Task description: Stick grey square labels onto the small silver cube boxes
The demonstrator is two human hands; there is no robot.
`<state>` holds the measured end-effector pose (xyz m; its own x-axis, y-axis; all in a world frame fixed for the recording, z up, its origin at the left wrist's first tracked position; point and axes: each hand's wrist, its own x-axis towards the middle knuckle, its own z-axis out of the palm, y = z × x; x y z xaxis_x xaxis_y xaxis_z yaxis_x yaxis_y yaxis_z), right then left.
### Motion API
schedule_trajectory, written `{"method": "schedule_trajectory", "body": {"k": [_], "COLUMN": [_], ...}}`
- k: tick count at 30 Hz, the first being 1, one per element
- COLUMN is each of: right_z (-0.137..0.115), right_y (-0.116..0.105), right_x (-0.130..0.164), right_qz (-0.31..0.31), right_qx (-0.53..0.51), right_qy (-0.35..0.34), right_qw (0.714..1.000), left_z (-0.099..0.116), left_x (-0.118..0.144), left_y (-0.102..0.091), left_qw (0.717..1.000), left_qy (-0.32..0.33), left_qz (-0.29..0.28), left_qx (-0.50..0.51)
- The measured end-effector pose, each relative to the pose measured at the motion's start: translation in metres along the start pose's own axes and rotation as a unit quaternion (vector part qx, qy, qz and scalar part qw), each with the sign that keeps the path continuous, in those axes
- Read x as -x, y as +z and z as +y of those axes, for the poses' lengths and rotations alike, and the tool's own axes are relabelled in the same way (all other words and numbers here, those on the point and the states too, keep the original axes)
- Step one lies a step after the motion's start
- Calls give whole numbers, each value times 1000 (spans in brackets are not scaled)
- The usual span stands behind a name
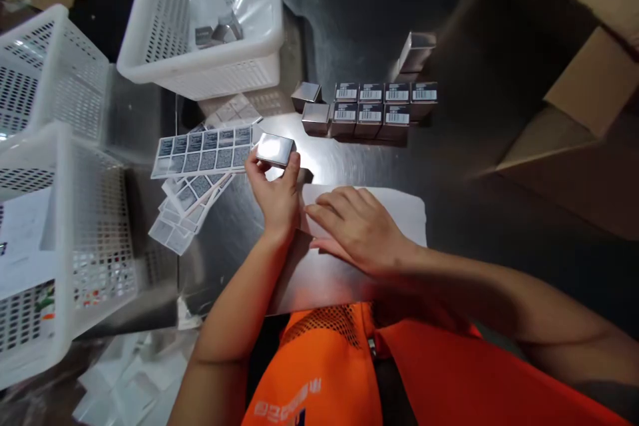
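One silver box pinched in your left hand; right hand flat, empty, on white sheet; labelling underway, label sheet adjacent.

Barcode labels too small to read; left basket cropped

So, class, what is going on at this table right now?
A person in an orange vest works at a metal table. The left hand holds up a small silver box by its edges, next to sheets of printed labels. The right hand lies flat on a white sheet. Farther back, similar boxes with barcode labels stand in two rows, with a few unlabelled ones beside them. White baskets stand to the left.
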<state>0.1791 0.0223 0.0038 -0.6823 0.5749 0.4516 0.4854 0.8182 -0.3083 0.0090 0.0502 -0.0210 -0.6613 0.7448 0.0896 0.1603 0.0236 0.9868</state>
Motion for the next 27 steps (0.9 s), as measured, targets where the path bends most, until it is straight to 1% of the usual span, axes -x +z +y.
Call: {"method": "schedule_trajectory", "body": {"k": [1, 3, 6, 9, 12, 14, 17, 21, 25, 27], "right_z": [-1, 3, 14, 20, 20, 16, 10, 6, 10, 12], "right_y": [5, 11, 14, 12, 10, 11, 13, 16, 15, 13], "right_x": [0, 1, 2, 4, 3, 2, 1, 2, 4, 5], "right_qz": [-15, -31, -39, -41, -30, 1, 45, 36, 60, 62], "right_qx": [16, 28, -9, -41, -44, -37, -22, -4, -49, -53], "right_qy": [-3, 7, 23, 18, 0, -11, -25, -12, -2, -9], "right_qw": [1000, 999, 999, 998, 999, 999, 998, 999, 997, 997], "left_z": [0, 1, 3, 4, 5, 6, 9, 13, 14, 12], "left_x": [3, 7, 10, 9, 6, 6, 7, 11, 11, 11], "left_y": [1, 0, -2, -2, -2, -2, -3, -1, 1, 1], "left_qw": [1000, 998, 994, 992, 990, 991, 990, 987, 979, 977], "left_qy": [-12, -43, -64, -68, -72, -74, -100, -131, -161, -159], "left_qz": [-9, -43, -90, -110, -119, -111, -94, -94, -125, -138], "left_qx": [2, -1, -11, 1, 9, -4, -25, -8, -18, -26]}}
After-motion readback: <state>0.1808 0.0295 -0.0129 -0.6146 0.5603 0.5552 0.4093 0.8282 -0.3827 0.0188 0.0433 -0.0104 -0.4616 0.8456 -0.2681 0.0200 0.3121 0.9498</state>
